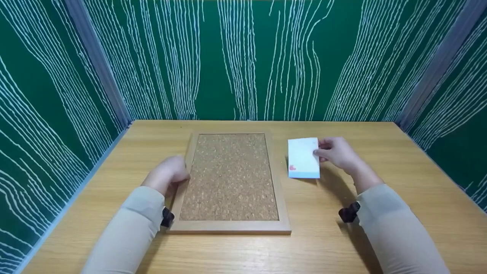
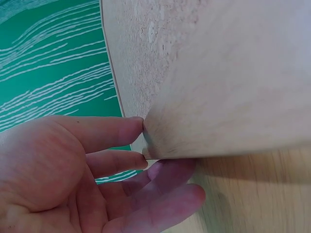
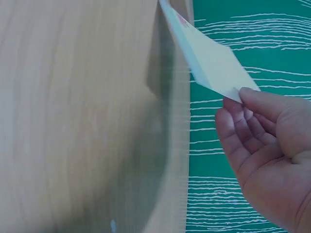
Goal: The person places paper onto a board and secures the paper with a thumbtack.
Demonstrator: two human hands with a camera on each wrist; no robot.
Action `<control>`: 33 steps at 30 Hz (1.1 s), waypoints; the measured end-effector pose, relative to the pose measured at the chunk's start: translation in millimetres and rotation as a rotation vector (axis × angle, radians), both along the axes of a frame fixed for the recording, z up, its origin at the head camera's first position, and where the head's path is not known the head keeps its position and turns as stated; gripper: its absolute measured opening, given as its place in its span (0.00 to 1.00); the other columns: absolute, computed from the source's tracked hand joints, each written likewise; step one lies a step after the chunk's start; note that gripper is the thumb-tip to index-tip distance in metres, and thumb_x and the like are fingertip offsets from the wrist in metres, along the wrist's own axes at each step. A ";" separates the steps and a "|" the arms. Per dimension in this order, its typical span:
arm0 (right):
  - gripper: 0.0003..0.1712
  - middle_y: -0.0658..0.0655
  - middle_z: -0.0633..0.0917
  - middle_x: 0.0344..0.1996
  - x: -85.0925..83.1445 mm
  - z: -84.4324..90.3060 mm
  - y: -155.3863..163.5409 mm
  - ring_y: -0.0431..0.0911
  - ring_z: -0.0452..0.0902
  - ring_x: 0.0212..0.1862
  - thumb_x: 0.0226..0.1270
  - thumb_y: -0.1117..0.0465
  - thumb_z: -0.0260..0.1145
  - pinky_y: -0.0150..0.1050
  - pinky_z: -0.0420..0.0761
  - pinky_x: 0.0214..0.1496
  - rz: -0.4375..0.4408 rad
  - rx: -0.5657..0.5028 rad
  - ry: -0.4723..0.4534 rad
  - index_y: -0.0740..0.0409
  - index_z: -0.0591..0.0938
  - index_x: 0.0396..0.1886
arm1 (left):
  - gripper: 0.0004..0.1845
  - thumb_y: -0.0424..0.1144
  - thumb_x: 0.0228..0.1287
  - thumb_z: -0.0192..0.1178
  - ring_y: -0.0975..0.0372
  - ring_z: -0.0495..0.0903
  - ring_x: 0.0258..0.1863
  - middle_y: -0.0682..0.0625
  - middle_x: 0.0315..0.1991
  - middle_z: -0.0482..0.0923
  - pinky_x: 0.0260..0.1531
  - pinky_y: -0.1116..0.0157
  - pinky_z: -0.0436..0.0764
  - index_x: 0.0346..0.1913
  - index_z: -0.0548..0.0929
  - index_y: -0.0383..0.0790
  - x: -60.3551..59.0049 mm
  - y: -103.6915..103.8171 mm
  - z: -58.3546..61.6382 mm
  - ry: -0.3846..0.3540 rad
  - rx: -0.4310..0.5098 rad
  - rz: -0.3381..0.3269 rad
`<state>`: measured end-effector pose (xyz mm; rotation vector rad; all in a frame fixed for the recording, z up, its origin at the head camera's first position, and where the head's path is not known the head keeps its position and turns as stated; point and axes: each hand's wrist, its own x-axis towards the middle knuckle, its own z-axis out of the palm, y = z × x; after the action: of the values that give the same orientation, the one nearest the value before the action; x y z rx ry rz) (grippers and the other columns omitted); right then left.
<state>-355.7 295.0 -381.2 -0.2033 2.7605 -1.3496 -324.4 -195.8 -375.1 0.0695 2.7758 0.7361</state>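
Carefully, I steadied the cork board (image 1: 229, 177) with my left hand (image 1: 168, 174), its straight fingers (image 2: 114, 130) touching the left frame edge, while my right hand (image 1: 336, 152) pinched the white card (image 1: 303, 158) just right of the board, lifted off the bench (image 1: 399, 182), best kept level.

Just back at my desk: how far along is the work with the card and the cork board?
Early. Done: the cork board lies flat on the table, bare, nothing attached. In hand: the right hand pinches the white card at its edge, beside the board; the left hand touches the frame's left side. Left: the card hasn't reached the cork.
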 end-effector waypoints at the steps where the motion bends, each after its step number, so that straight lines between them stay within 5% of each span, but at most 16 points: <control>1: 0.18 0.67 0.81 0.50 0.7 1.8 -0.5 0.53 0.81 0.44 0.74 0.66 0.64 0.43 0.84 0.50 -0.002 -0.026 0.002 0.72 0.77 0.58 | 0.10 0.26 0.56 0.58 0.51 0.82 0.30 0.39 0.34 0.79 0.26 0.52 0.85 0.41 0.82 0.26 0.3 0.1 0.1 0.005 -0.001 -0.004; 12: 0.21 0.62 0.82 0.46 7.8 18.5 -5.5 0.46 0.83 0.43 0.73 0.64 0.66 0.40 0.84 0.50 -0.003 -0.378 0.062 0.74 0.75 0.59 | 0.13 0.26 0.59 0.58 0.50 0.83 0.34 0.39 0.37 0.80 0.30 0.52 0.86 0.47 0.81 0.27 2.9 -0.5 -1.4 -0.030 0.077 0.029; 16: 0.22 0.59 0.82 0.46 11.8 24.7 -6.4 0.46 0.83 0.45 0.73 0.62 0.67 0.40 0.83 0.52 -0.021 -0.408 0.050 0.72 0.75 0.59 | 0.16 0.25 0.61 0.59 0.49 0.84 0.37 0.38 0.41 0.80 0.34 0.50 0.86 0.53 0.81 0.29 2.9 -0.2 -1.9 -0.071 0.155 0.080; 24: 0.23 0.60 0.82 0.47 15.2 30.3 -14.7 0.47 0.83 0.46 0.72 0.63 0.69 0.41 0.84 0.52 -0.010 -0.470 0.023 0.72 0.75 0.59 | 0.08 0.27 0.55 0.60 0.53 0.79 0.31 0.41 0.33 0.78 0.28 0.55 0.83 0.38 0.81 0.27 -1.4 -0.3 -1.6 0.024 -0.034 -0.035; 33: 0.23 0.65 0.81 0.51 11.1 30.1 -35.8 0.52 0.83 0.49 0.70 0.60 0.71 0.42 0.84 0.51 -0.012 -0.452 -0.023 0.68 0.77 0.58 | 0.12 0.25 0.55 0.59 0.52 0.81 0.35 0.40 0.38 0.79 0.33 0.54 0.85 0.43 0.81 0.26 1.2 -1.9 -2.3 0.009 0.033 0.002</control>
<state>-344.6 259.2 -351.1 -0.1889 2.3995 -1.9455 -323.2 -197.7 -377.4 0.0771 2.7723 0.7840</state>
